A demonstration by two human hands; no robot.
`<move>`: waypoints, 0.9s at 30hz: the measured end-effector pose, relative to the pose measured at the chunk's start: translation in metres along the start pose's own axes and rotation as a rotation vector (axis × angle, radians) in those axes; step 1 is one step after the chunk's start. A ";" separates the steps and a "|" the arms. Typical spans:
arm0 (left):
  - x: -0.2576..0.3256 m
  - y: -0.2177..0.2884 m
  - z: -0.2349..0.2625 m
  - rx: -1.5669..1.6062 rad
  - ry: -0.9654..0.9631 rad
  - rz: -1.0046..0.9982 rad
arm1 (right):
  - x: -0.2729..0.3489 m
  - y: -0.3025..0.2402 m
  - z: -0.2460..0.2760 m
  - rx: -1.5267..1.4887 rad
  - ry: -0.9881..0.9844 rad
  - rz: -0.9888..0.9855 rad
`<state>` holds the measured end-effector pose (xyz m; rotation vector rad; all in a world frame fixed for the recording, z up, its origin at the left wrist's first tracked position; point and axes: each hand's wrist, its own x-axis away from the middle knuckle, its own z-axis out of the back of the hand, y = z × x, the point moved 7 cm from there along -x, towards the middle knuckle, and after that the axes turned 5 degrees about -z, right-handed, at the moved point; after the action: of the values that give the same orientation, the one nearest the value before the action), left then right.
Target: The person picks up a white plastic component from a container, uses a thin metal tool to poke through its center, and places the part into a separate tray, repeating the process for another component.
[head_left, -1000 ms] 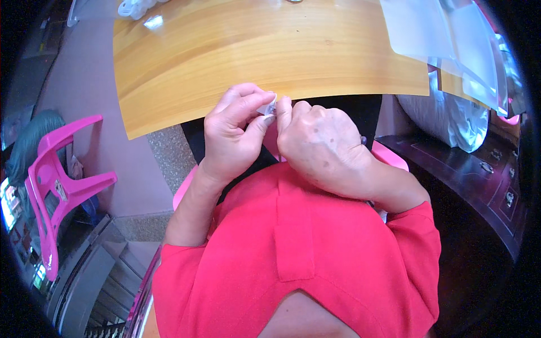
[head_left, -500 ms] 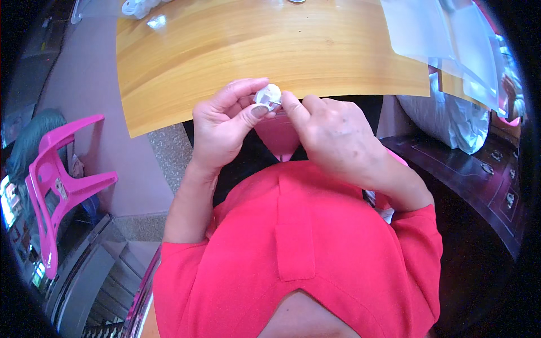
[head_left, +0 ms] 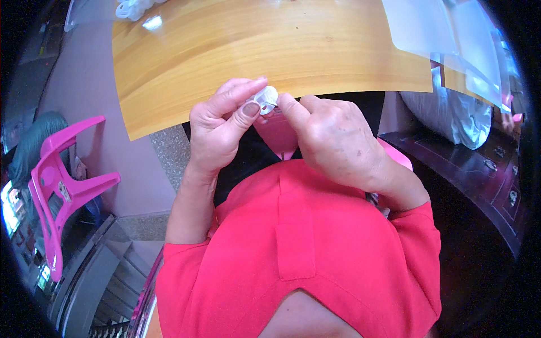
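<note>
Between the thumb and fingers of my left hand [head_left: 217, 127] is a small round white plastic piece [head_left: 266, 99], held just off the table's near edge. It looks hollow with a hole or slot in it, but its exact kind I cannot make out. My right hand [head_left: 335, 132] pinches a thin metal piece, like a pin or small screw, whose tip meets the white piece on its right side. Most of that thin piece is hidden by the right thumb and forefinger. Both hands are close together in front of my chest.
Ahead lies a wooden table [head_left: 253, 45]. At its far left sits a bunch of white plastic pieces [head_left: 135, 8]; translucent plastic bins [head_left: 420, 28] stand at the right. A pink plastic stool [head_left: 65, 180] is at the left, and a white sack [head_left: 448, 115] rests on dark furniture at right.
The white piece has turned slightly in my left fingers, and the left thumb has shifted on it. My right hand stays nearly in place. The whole view has tilted a little.
</note>
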<state>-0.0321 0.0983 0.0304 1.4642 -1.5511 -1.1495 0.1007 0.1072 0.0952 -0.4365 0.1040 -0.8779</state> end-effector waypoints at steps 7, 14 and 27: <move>0.000 0.004 -0.009 -0.090 -0.064 -0.013 | -0.007 -0.001 0.003 0.063 -0.077 0.069; 0.001 -0.004 -0.012 -0.039 -0.108 0.051 | -0.015 0.005 0.003 -0.116 -0.317 0.096; 0.002 -0.011 -0.011 0.078 -0.064 0.145 | -0.013 0.010 -0.002 -0.086 -0.300 0.138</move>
<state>-0.0177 0.0956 0.0241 1.3517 -1.7335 -1.0706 0.0991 0.1219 0.0883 -0.6294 -0.1037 -0.6664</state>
